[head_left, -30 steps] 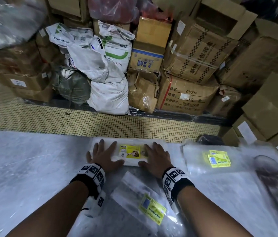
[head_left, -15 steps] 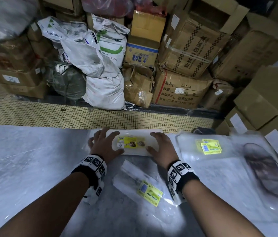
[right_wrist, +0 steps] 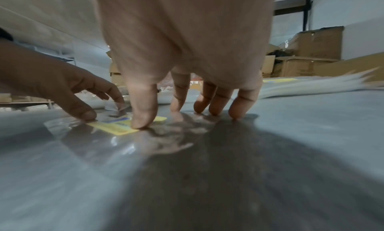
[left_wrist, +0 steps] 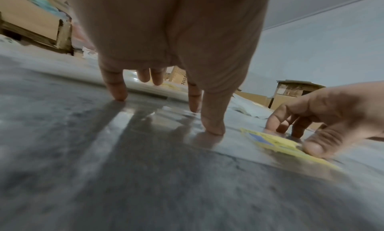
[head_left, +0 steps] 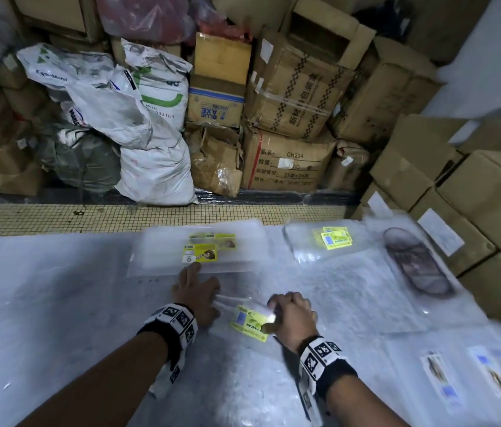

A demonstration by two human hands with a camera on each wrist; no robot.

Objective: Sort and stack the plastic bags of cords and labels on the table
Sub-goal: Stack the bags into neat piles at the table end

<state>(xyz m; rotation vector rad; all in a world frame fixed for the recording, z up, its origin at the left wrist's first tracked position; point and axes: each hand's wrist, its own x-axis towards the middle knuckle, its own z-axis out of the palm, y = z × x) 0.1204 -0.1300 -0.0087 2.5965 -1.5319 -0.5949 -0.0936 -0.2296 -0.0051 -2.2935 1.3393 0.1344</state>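
Meanwhile, near the frame's lower centre, a clear bag [head_left: 243, 312] with a yellow label [head_left: 250, 323] is pressed to the table [head_left: 43, 303] by the spread, nearly straight fingers of the left hand [head_left: 195, 292] and the bent fingertips of the right hand [head_left: 294, 315].

The clear bag [head_left: 243, 306] under both hands shows almost no outline in the head view; its contents cannot be made out. Its yellow label [head_left: 250, 322] is partly covered by the right hand [head_left: 294, 315], the print blurred. The bags [head_left: 471, 374] at the worktop's right edge are smeared, their labels unreadable.
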